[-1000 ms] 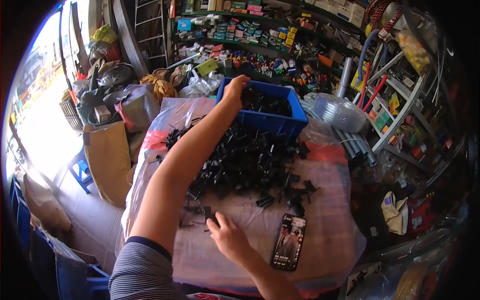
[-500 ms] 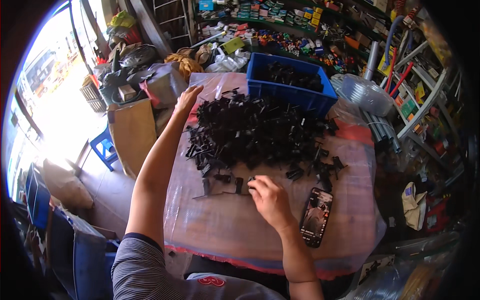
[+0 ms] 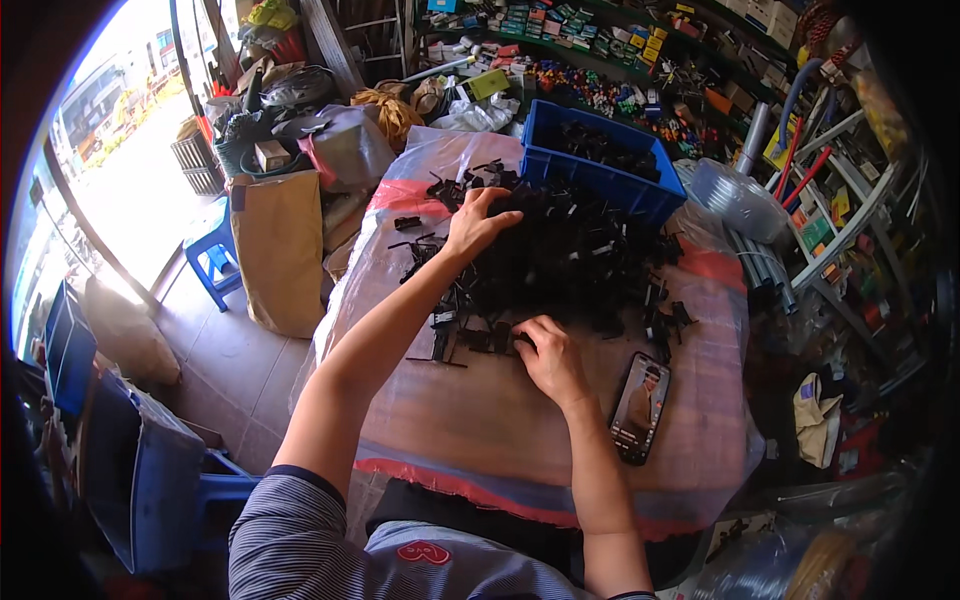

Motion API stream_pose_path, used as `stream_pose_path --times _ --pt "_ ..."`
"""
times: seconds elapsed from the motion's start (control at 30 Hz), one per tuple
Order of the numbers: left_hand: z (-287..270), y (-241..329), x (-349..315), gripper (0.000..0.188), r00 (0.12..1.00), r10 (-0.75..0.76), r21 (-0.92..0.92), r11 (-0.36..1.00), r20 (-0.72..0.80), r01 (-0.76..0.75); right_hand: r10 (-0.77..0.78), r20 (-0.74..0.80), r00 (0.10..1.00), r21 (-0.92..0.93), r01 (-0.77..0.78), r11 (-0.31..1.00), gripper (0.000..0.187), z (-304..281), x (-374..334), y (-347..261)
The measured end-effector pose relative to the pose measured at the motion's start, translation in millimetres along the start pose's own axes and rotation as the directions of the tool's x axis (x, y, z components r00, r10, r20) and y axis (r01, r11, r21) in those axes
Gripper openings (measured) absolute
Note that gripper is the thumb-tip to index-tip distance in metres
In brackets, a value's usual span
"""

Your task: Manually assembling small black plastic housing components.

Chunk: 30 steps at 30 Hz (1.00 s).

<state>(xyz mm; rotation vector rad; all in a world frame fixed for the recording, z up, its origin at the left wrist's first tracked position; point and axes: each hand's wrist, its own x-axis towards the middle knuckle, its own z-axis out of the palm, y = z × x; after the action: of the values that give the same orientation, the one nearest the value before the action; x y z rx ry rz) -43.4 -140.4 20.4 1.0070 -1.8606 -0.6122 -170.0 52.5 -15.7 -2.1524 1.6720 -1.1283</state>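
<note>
A large heap of small black plastic parts (image 3: 575,250) covers the far half of the table; its middle is blurred. My left hand (image 3: 480,225) rests over the heap's left side, fingers and thumb spread, closed on nothing that I can see. At the heap's near edge, the fingers of my right hand (image 3: 552,362) are curled together, and a black plastic part (image 3: 522,340) shows at their tips. Beside it to the left lie several more of these parts, some with thin black stems.
Behind the heap, a blue crate (image 3: 605,182) holds more black parts. A lit phone (image 3: 640,408) lies right of my right forearm. Plastic sheeting (image 3: 480,430) covers the table. A blue stool (image 3: 212,250) and a tan sack (image 3: 277,255) stand left; metal racks and pipes crowd the right.
My left hand has come from the table's far left edge rightward and nearer, onto the heap. The right hand stays at the near edge, slightly shifted. The camera view has turned a little.
</note>
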Motion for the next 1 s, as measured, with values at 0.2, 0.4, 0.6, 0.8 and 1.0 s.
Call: stream_pose_path --times 0.2,0.4,0.6,0.8,1.0 --pt "-6 -7 8 0.041 0.946 -0.15 -0.213 0.953 0.289 0.216 -0.01 0.003 1.0 0.041 0.01 0.999 0.014 5 5 2" --pt "-12 12 -18 0.036 0.927 -0.055 -0.22 0.965 0.371 0.145 0.042 0.011 0.999 -0.079 -0.041 0.996 0.015 -9 1 10" --pt "-19 12 -46 0.037 0.835 -0.012 -0.308 0.927 0.55 0.216 0.163 0.037 0.986 -0.003 -0.163 0.987 0.013 -23 -2 -6" --pt "-67 29 -45 0.045 0.873 -0.008 0.031 0.999 0.487 -0.009 0.182 0.007 0.983 -0.083 -0.18 0.98 0.013 -32 -1 -5" --pt "-124 39 -142 0.087 0.808 0.02 0.45 0.822 0.589 -0.349 0.193 -0.032 0.981 -0.116 -0.195 0.974 0.015 -44 -5 -4"
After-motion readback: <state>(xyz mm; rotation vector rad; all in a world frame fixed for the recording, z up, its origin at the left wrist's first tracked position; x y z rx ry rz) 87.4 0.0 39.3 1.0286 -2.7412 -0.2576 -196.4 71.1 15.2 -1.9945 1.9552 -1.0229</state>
